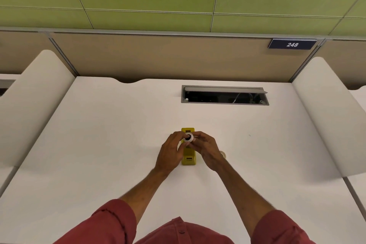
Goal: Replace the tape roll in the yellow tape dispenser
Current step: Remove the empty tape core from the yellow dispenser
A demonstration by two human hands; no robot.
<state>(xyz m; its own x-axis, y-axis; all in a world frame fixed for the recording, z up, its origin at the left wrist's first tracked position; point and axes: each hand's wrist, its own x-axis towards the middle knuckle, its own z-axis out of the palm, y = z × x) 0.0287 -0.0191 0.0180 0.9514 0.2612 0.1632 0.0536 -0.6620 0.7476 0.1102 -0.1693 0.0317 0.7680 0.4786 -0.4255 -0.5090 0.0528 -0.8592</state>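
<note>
We hold a small white tape roll (pixel 188 137) directly above the yellow tape dispenser (pixel 189 158), whose long axis runs straight away from us on the white desk (pixel 118 125). Our left hand (pixel 172 152) pinches the roll's near-left rim; our right hand (pixel 206 149) pinches its right side, fingers curled, equally near. Another pale roll (pixel 223 154) lies just right of the dispenser.

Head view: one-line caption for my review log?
Both hands hold a white tape roll above the yellow dispenser on a white desk.
</note>
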